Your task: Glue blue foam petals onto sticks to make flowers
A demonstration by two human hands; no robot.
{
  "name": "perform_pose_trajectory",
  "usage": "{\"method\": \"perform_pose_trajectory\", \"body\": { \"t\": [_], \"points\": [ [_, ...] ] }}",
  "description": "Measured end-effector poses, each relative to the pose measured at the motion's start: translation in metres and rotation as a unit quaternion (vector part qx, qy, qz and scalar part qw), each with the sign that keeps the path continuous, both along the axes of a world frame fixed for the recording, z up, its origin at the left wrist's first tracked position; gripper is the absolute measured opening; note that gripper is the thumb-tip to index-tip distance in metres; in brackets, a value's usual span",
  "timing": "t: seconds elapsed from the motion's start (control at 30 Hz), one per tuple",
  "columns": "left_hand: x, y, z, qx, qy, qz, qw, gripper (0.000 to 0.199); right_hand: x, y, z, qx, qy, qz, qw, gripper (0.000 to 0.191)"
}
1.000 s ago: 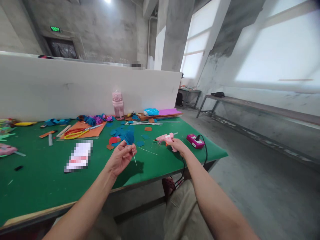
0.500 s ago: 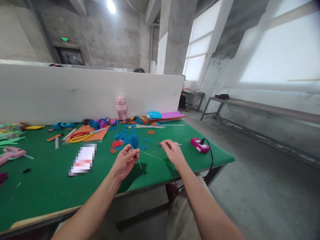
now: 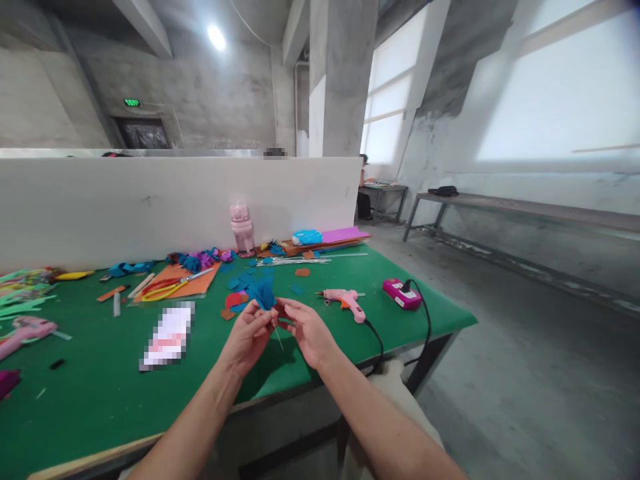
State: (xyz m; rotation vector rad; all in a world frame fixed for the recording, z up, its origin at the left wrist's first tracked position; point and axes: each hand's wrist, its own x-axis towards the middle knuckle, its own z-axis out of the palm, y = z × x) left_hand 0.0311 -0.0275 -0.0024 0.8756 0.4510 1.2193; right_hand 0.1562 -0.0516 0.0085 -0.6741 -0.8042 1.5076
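a green-topped table (image 3: 100,407) fills the lower left and centre, with a long white panel (image 3: 90,213) standing along its far side. the person's two hands meet above the table near its front edge. the left hand (image 3: 249,339) pinches the lower end of a bunched blue piece between thumb and fingers. the right hand (image 3: 311,333) is curved inward with its fingertips at the right side of that lower end; whether it grips or only touches, i cannot tell.

an orange sheet (image 3: 204,285) lies well to the left of the hands, and a pink bottle (image 3: 242,230) stands beyond them, close to the panel. a pink glue gun (image 3: 345,297) lies on the table to the right of the right hand, apart from it, with a magenta box (image 3: 401,294) farther right. scissors (image 3: 165,291) with red and yellow handles rest on the orange sheet.

the blue piece (image 3: 262,292) sits just above the left fingertips, pointing up and away, flaring wider at the top. flat blue scraps (image 3: 240,283) lie on the table just behind it. a thin pale wire (image 3: 278,337) slants down from the pinch, its lower end free between the hands.
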Motion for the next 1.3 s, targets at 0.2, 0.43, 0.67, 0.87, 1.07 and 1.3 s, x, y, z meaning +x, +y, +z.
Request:
{"method": "perform_pose_trajectory", "body": {
  "t": [0.2, 0.43, 0.67, 0.87, 1.07, 1.3],
  "points": [
    [0.000, 0.000, 0.000, -0.001, 0.000, 0.000, 1.000, 0.029, -0.008, -0.001, 0.001, 0.016, 0.003, -0.031, 0.999, 0.024],
    [0.000, 0.001, 0.000, 0.000, 0.000, 0.006, 1.000, 0.027, -0.009, -0.003, 0.001, 0.029, -0.021, -0.052, 0.998, 0.025],
    [-0.001, 0.001, -0.001, 0.002, 0.006, 0.011, 1.000, 0.026, -0.010, -0.003, 0.001, 0.054, -0.052, -0.072, 0.995, 0.026],
    [0.000, 0.001, -0.002, 0.000, 0.015, 0.032, 0.999, 0.022, -0.012, -0.008, 0.004, 0.085, -0.105, -0.098, 0.986, 0.028],
    [0.001, -0.001, 0.003, -0.014, 0.023, 0.049, 0.998, 0.022, -0.011, -0.010, -0.002, 0.187, -0.263, -0.179, 0.929, 0.028],
    [0.003, -0.006, 0.011, -0.029, 0.032, 0.090, 0.995, 0.027, -0.017, -0.020, -0.002, 0.259, -0.413, -0.257, 0.834, 0.035]
  ]
}}
